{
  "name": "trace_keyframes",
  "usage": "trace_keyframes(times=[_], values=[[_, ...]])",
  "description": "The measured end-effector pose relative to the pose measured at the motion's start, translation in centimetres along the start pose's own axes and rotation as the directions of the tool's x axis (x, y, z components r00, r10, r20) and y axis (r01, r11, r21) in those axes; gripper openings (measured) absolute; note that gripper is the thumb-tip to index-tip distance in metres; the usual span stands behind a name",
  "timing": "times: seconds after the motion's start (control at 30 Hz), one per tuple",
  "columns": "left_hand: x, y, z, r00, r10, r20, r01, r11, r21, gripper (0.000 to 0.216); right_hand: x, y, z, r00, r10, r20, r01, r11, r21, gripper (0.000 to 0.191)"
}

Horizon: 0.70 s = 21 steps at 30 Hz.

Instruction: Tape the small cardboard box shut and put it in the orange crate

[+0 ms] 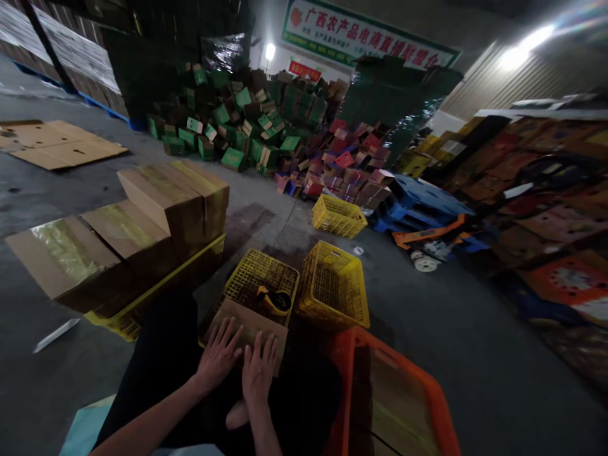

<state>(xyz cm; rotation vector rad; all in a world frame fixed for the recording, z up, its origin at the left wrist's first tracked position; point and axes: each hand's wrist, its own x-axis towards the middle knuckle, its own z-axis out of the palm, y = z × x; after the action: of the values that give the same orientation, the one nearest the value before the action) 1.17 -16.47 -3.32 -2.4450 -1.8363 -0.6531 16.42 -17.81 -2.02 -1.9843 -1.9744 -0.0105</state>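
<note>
A brown cardboard box (280,339) rests in front of my knees, at the near edge of an upturned yellow crate (251,263). My left hand (219,351) lies flat on the left part of its top, fingers spread. Beside it my right hand (259,367) is also flat on the cardboard, fingers stretched forward. Neither hand grips anything. Just beyond the box, a yellow-and-black tape dispenser (275,300) lies on the crate.
Taped cartons (166,196) fill a yellow crate on the left. An open yellow crate (335,282) stands right of the work spot, and an orange crate (403,367) holds cartons nearer me. Farther off are heaped green boxes (232,158) and an orange pallet jack (427,237).
</note>
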Motion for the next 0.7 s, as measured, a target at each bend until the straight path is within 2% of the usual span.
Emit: trace_keyframes(times=[0.2,0.3,0.4,0.53,0.7], values=[[-0.1,-0.1,-0.5,0.991,0.116,0.068,-0.114,0.993,-0.028,0.062,0.7,-2.3,-1.0,0.99,-0.083,0.118,0.073,0.993,0.09,0.05],[0.1,-0.9,-1.1,0.987,0.147,0.065,-0.144,0.988,-0.046,0.059,0.7,-2.3,-1.8,0.985,-0.122,0.126,0.111,0.99,0.091,0.05],[0.2,-1.8,-1.6,0.991,0.123,0.045,-0.12,0.991,-0.054,0.057,0.3,-1.1,-2.3,0.987,-0.13,0.097,0.125,0.991,0.048,0.05],[0.2,-2.4,-2.0,0.999,0.031,0.031,-0.029,0.999,-0.045,0.055,-0.7,1.5,-2.6,0.987,-0.116,0.107,0.119,0.993,-0.023,0.052],[-0.2,-2.4,-1.7,0.999,-0.041,0.03,0.042,0.998,-0.037,0.056,-1.9,4.3,-2.9,0.991,-0.05,0.122,0.062,0.993,-0.096,0.057]])
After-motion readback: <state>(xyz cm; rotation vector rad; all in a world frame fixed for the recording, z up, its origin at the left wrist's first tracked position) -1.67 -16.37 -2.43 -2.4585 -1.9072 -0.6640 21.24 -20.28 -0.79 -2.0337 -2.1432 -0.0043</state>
